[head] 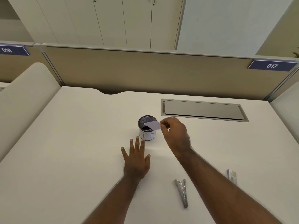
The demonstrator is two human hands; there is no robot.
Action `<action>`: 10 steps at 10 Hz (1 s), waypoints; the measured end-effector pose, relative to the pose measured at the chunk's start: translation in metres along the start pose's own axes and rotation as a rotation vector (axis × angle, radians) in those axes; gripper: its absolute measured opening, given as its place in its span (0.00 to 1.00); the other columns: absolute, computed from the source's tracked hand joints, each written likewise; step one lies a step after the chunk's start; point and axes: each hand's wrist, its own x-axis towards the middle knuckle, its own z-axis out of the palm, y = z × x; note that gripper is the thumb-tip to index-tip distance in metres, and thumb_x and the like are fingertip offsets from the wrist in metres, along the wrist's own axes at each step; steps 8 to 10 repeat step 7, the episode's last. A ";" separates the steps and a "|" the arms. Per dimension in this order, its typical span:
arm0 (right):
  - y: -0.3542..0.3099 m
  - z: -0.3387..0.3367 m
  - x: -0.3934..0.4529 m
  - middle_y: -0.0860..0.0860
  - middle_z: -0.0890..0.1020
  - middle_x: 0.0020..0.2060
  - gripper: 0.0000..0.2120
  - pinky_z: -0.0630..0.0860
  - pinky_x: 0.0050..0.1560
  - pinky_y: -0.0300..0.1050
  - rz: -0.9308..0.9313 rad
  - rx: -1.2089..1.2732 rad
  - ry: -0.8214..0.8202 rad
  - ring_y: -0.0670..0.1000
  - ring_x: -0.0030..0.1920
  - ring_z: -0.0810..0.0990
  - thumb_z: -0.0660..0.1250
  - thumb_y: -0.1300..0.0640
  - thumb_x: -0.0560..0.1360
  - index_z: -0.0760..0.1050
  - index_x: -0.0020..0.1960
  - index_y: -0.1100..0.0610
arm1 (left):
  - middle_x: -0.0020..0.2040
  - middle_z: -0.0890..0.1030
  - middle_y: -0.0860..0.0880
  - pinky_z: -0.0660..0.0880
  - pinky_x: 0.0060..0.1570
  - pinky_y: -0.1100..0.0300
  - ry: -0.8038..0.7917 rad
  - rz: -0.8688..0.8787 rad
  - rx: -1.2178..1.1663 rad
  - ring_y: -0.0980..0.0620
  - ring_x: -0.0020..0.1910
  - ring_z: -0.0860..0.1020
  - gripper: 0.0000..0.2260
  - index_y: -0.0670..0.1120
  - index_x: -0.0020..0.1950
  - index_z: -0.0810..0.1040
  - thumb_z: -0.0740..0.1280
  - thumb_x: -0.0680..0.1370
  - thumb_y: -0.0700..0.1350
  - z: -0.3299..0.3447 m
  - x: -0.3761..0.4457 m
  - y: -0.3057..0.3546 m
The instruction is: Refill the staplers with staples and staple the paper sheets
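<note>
Paper slip over the cup

Right hand (175, 135) fingers pinch a white slip (152, 125) above the mesh cup (147, 128); left hand (136, 160) fingers spread flat on the surface (72, 143).

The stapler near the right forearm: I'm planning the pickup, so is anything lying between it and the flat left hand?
Nothing visible does. Bare desk lies between the left hand and the opened stapler.
</note>
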 end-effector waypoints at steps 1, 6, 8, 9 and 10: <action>-0.005 0.015 0.018 0.48 0.81 0.48 0.06 0.78 0.46 0.47 -0.112 -0.169 -0.034 0.49 0.47 0.79 0.64 0.56 0.78 0.79 0.49 0.53 | 0.77 0.61 0.43 0.59 0.67 0.28 -0.027 0.004 0.024 0.38 0.76 0.60 0.28 0.46 0.76 0.64 0.51 0.78 0.57 0.006 0.002 -0.006; 0.008 0.066 0.041 0.52 0.80 0.46 0.08 0.67 0.37 0.45 -0.303 -0.688 -0.203 0.55 0.44 0.77 0.63 0.53 0.78 0.80 0.50 0.53 | 0.78 0.60 0.43 0.57 0.68 0.29 0.005 0.044 0.012 0.39 0.76 0.60 0.28 0.47 0.76 0.64 0.51 0.79 0.58 0.039 0.009 -0.016; 0.008 0.068 0.042 0.52 0.78 0.49 0.12 0.72 0.39 0.45 -0.295 -0.682 -0.215 0.55 0.46 0.78 0.59 0.53 0.79 0.81 0.52 0.52 | 0.78 0.60 0.43 0.57 0.68 0.29 0.017 0.049 0.004 0.40 0.76 0.59 0.28 0.47 0.77 0.63 0.51 0.79 0.58 0.041 0.012 -0.015; 0.008 0.068 0.042 0.52 0.78 0.49 0.12 0.72 0.39 0.45 -0.295 -0.682 -0.215 0.55 0.46 0.78 0.59 0.53 0.79 0.81 0.52 0.52 | 0.78 0.60 0.43 0.57 0.68 0.29 0.017 0.049 0.004 0.40 0.76 0.59 0.28 0.47 0.77 0.63 0.51 0.79 0.58 0.041 0.012 -0.015; 0.008 0.068 0.042 0.52 0.78 0.49 0.12 0.72 0.39 0.45 -0.295 -0.682 -0.215 0.55 0.46 0.78 0.59 0.53 0.79 0.81 0.52 0.52 | 0.78 0.60 0.43 0.57 0.68 0.29 0.017 0.049 0.004 0.40 0.76 0.59 0.28 0.47 0.77 0.63 0.51 0.79 0.58 0.041 0.012 -0.015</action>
